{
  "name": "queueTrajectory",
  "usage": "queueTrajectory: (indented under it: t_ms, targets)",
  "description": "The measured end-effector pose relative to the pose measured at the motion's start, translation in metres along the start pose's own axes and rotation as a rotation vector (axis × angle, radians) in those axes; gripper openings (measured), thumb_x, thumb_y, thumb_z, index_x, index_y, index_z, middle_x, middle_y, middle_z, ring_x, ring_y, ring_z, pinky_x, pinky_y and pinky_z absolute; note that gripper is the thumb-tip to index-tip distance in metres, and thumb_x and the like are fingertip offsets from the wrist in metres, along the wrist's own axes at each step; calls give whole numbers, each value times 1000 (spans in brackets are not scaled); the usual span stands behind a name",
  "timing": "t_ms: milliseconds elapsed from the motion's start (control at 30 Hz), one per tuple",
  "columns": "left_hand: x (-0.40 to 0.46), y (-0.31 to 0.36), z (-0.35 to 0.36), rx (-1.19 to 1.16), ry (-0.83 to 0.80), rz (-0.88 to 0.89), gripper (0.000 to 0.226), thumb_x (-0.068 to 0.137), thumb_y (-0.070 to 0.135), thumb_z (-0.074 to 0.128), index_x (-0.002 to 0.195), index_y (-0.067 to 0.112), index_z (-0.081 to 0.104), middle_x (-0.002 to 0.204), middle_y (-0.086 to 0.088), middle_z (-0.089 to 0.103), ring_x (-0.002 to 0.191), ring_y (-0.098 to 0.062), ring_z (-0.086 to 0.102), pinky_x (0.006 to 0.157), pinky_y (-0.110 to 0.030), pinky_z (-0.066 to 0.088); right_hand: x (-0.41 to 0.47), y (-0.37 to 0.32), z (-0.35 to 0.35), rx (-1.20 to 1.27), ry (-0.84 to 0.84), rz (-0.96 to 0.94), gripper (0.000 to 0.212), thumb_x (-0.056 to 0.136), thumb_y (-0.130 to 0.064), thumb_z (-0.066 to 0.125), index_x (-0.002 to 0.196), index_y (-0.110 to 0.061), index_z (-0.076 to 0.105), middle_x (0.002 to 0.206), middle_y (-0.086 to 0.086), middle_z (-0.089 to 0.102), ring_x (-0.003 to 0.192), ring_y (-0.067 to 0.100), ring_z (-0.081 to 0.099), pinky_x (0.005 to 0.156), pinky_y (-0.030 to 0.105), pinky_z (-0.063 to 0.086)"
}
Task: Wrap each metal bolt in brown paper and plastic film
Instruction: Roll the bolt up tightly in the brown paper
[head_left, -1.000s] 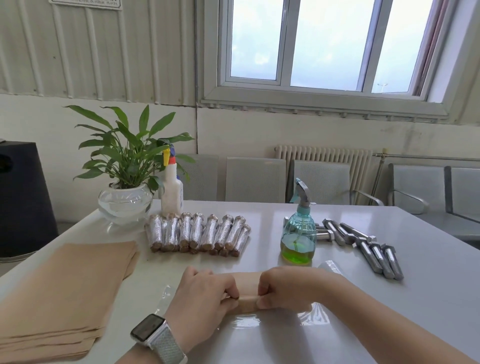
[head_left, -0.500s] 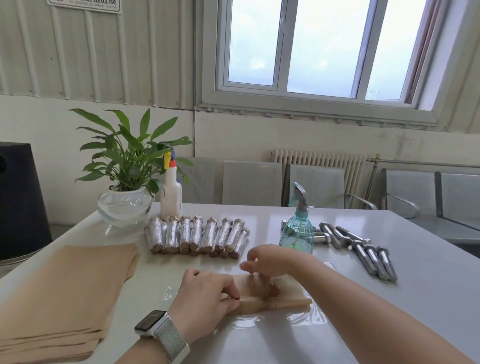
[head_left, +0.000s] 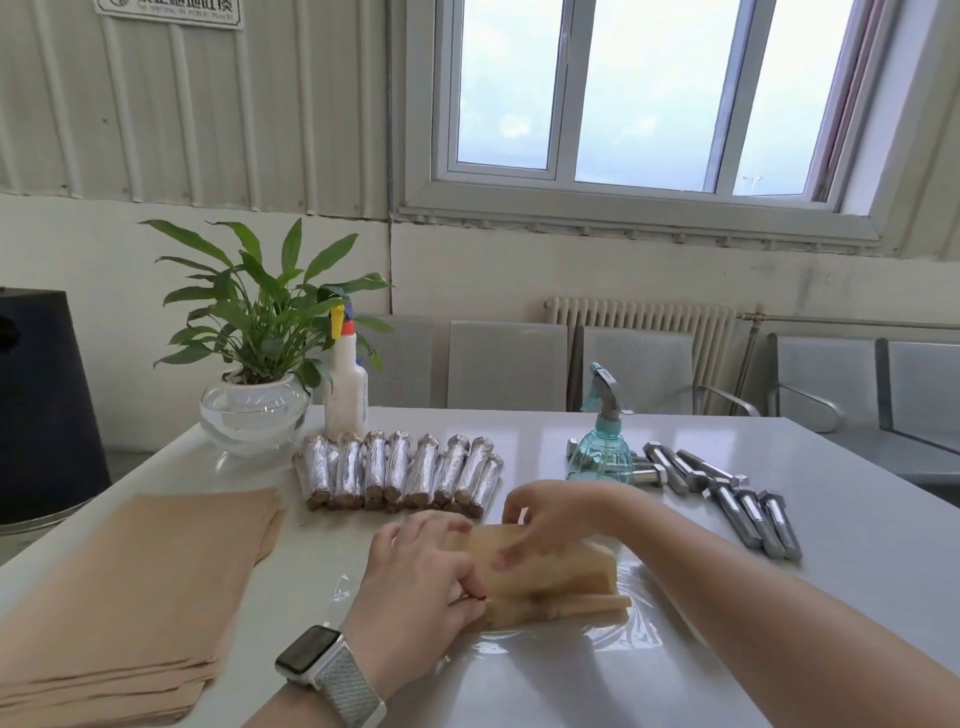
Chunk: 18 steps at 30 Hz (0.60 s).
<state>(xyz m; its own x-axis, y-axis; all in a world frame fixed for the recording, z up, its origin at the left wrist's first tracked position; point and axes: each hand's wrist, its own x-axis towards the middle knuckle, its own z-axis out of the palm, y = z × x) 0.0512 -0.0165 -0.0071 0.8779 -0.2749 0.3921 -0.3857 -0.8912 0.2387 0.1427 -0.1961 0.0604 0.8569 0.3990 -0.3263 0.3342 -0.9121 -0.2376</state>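
- Left hand (head_left: 421, 577) pinches the near-left end of the brown paper roll (head_left: 545, 577), prob. to stop it unrolling; bolt inside isn't visible.
- Right hand (head_left: 550, 514) sits over the roll's far edge, fingers curled down onto the paper, blurred – looks like pressing/tucking the flap; can't tell if it truly grips.
- Roll lies on a sheet of plastic film (head_left: 623, 618) spread on the table (head_left: 519, 686), so film wrap can follow w/o moving it.
- Bare bolts (head_left: 748, 504) wait at right, near the teal spray bottle (head_left: 602, 441); finished wrapped bolts (head_left: 400, 470) lined up behind the roll – roughly half done, I'd judge.
- Spare paper stack (head_left: 130, 597) at left, within easy reach.
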Motion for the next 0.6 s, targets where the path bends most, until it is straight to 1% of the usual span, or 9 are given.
queueTrajectory:
  t_ms: [67, 100, 167, 233, 333, 433, 467, 533, 600]
  targets:
    - [0, 1, -1, 31, -4, 15, 17, 85, 54, 59, 93, 40, 64, 154, 26, 14, 144, -1, -1, 111, -29, -5, -9, 1, -2, -97, -10, -27, 40, 70, -55, 77, 99, -39, 56, 92, -16, 59, 74, 2, 54, 60, 24, 42]
    - [0, 1, -1, 42, -4, 25, 17, 86, 54, 58, 94, 40, 65, 156, 25, 9, 145, -2, -6, 112, -29, -9, -13, 0, -1, -139, -7, -51, 31, 71, -49, 78, 92, -40, 57, 84, -18, 56, 71, 1, 52, 58, 24, 40]
    - [1, 2, 0, 52, -7, 39, 18, 86, 53, 59, 96, 40, 65, 158, 23, 8, 145, -2, -8, 111, -29, -14, -20, -1, 3, -201, 17, -91, 20, 74, -41, 75, 75, -31, 57, 69, -14, 53, 62, 3, 49, 54, 25, 37]
    - [1, 2, -1, 66, 2, 51, 18, 86, 52, 59, 96, 39, 66, 157, 22, 12, 146, -2, -6, 111, -29, -15, -27, -2, 7, -245, 65, -106, 25, 76, -35, 70, 65, -22, 51, 63, -8, 50, 57, 9, 45, 51, 26, 35]
    - [1, 1, 1, 119, 47, 92, 19, 86, 52, 59, 95, 37, 67, 155, 21, 20, 146, -4, 2, 113, -32, -11, -37, -3, 11, -296, 165, -170, 29, 77, -28, 62, 61, -18, 40, 65, -2, 44, 57, 14, 38, 50, 29, 31]
    - [1, 6, -3, 190, 74, 146, 15, 81, 49, 66, 86, 35, 68, 149, 19, 35, 143, -11, 22, 113, -38, 3, -45, -1, 18, -309, 216, -239, 27, 80, -25, 54, 61, -18, 36, 65, -2, 42, 65, 21, 41, 52, 31, 32]
    - [1, 7, -3, 194, 69, 162, 15, 73, 48, 74, 77, 35, 69, 141, 17, 47, 136, -13, 37, 111, -41, 13, -46, 0, 22, -305, 232, -251, 27, 81, -25, 52, 61, -19, 35, 65, -3, 41, 68, 23, 43, 54, 32, 35]
    - [0, 7, -7, 188, 74, 195, 28, 50, 49, 88, 59, 36, 65, 109, 20, 66, 104, -9, 64, 95, -39, 38, -48, 2, 31, -291, 278, -246, 25, 82, -25, 49, 62, -20, 34, 65, -6, 41, 73, 25, 44, 60, 34, 42]
    - [0, 7, -8, 172, 103, 231, 33, 41, 50, 90, 54, 37, 62, 77, 25, 66, 73, 0, 64, 82, -28, 35, -48, 4, 39, -292, 325, -213, 26, 82, -25, 50, 63, -21, 33, 66, -8, 39, 74, 24, 43, 60, 33, 41]
